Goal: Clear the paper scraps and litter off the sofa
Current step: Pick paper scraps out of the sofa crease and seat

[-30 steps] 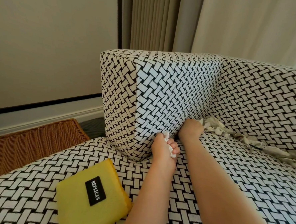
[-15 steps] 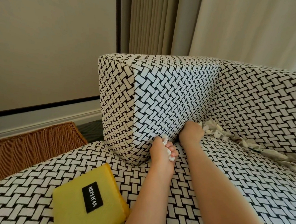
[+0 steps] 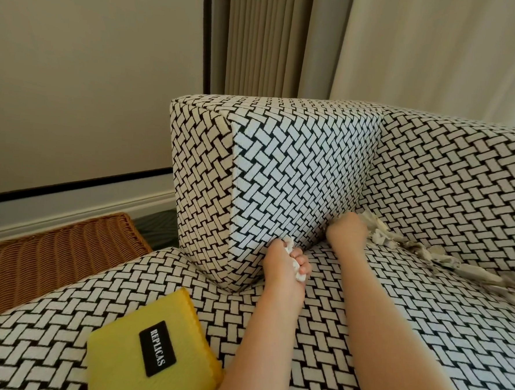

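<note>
White paper wad [image 3: 301, 276] clenched in left hand [image 3: 285, 263]; right hand [image 3: 346, 230] in sofa [image 3: 393, 323] crevice, grip hidden; next: gather scraps [image 3: 445, 260] beside it.

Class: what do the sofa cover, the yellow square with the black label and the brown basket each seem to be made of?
Sofa cover: matte woven upholstery fabric, judging by its grainy basketweave texture.
Yellow square: soft cloth, perhaps microfibre; its edge is zigzag-cut, label apparently sewn on.
Brown basket: wicker or rattan, slightly glossy; woven strands show.
</note>
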`<state>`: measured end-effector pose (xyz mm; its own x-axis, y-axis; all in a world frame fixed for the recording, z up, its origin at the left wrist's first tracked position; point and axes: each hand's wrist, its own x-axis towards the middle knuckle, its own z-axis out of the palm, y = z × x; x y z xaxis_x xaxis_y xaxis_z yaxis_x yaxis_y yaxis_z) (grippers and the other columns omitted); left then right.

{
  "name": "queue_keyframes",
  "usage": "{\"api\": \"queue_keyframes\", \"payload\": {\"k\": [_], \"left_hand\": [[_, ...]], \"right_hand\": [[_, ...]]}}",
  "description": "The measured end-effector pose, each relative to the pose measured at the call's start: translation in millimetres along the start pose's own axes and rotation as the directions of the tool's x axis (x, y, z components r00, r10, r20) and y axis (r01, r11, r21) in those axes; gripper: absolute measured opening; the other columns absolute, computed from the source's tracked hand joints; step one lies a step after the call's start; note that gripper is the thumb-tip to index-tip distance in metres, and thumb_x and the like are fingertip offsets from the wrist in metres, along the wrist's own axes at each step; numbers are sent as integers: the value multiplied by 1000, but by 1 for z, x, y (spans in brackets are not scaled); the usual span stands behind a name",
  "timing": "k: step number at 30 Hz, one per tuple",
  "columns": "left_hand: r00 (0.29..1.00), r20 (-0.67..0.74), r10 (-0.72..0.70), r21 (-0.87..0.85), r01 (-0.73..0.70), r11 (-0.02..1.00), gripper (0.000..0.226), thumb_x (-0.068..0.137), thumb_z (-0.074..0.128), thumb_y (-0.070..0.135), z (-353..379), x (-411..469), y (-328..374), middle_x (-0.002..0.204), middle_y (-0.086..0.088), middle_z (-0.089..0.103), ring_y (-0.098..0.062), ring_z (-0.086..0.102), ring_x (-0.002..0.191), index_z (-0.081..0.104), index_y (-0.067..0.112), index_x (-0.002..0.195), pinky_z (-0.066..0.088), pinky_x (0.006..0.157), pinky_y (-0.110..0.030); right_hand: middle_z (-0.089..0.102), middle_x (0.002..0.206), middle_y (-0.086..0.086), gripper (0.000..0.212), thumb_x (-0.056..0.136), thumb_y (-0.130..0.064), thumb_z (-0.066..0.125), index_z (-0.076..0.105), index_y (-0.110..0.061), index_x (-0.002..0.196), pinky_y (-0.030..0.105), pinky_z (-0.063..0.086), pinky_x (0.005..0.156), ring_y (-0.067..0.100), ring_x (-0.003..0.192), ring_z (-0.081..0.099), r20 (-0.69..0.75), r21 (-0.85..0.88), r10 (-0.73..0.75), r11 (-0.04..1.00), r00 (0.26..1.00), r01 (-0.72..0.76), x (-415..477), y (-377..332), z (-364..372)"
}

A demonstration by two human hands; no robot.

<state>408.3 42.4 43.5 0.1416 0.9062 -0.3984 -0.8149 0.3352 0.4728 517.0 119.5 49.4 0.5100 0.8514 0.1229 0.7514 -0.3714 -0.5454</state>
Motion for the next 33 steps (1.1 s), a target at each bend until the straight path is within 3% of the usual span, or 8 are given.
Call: {"api": "queue_keyframes", "payload": {"k": [4, 6, 8, 12, 19, 26, 29, 33], "left_hand": [[1000, -7, -24, -22, 24, 999, 32, 94, 28, 14, 2, 0, -2, 28, 8, 31, -3, 25, 19, 36, 15, 64, 18, 24, -7], [1000, -9, -24, -6, 24, 1000, 30, 94, 31, 13, 3, -5, 0, 31, 8, 32, -3, 26, 20, 39, 15, 65, 18, 25, -7], [1000, -15, -16, -3, 16, 1000, 29, 94, 32, 13, 2, -8, -1, 32, 8, 33, -2, 27, 21, 40, 15, 67, 18, 26, -6], [1000, -25, -9, 0, 9, 1000, 29, 95, 30, 14, 0, -4, 0, 31, 8, 33, -2, 27, 19, 40, 14, 68, 19, 25, -6], [999, -35, -29, 76, 31, 997, 26, 93, 35, 13, 6, -13, -3, 59, 2, 33, -5, 33, 35, 39, 13, 67, 24, 29, -9], [999, -42, -34, 206, 42, 978, 27, 95, 34, 16, 10, -19, -2, 60, 0, 36, -8, 31, 44, 38, 13, 68, 23, 31, -9], [998, -67, 2, 374, 23, 927, 25, 96, 39, 13, 12, -17, -6, 63, -4, 42, -10, 33, 46, 45, 8, 72, 26, 29, -9], [993, -53, 109, 549, -62, 834, 23, 95, 39, 4, 11, -17, -5, 66, -5, 49, -8, 37, 37, 51, 8, 76, 27, 30, -9]], "right_hand": [[60, 91, 9, 35, 85, -11, 64, 50, 1, 115, 28, 55, 64, 20, 84, 61, 241, 412, 170, 873, 955, -259, 8, 12, -18], [58, 92, 12, 24, 86, 3, 58, 50, -1, 109, 25, 57, 54, 18, 80, 60, 431, 726, 92, 556, 897, -406, 5, 20, -28], [55, 96, 14, 12, 89, 7, 50, 53, -3, 93, 22, 57, 51, 20, 83, 56, 526, 823, -13, 260, 850, -505, -3, 30, -38], [52, 95, 12, 15, 94, 0, 41, 52, -6, 103, 18, 53, 49, 15, 79, 50, 588, 800, -191, -10, 786, -600, -15, 46, -44], [47, 77, 8, 17, 97, -11, 32, 46, -7, 88, 13, 40, 45, 11, 62, 40, 632, 760, -259, 22, 731, -650, -37, 49, -52], [51, 59, 4, 24, 93, -20, 37, 52, -9, 78, 10, 29, 32, 7, 43, 40, 713, 663, -294, -14, 637, -749, -51, 52, -53], [48, 54, 0, 17, 85, -20, 44, 56, -9, 81, 12, 19, 27, 5, 33, 32, 732, 674, -293, 187, 614, -714, -57, 51, -61], [40, 46, -4, 24, 96, -26, 41, 56, -11, 84, 11, 16, 28, 4, 30, 23, 734, 530, -130, 722, 666, -444, -59, 47, -73]]}}
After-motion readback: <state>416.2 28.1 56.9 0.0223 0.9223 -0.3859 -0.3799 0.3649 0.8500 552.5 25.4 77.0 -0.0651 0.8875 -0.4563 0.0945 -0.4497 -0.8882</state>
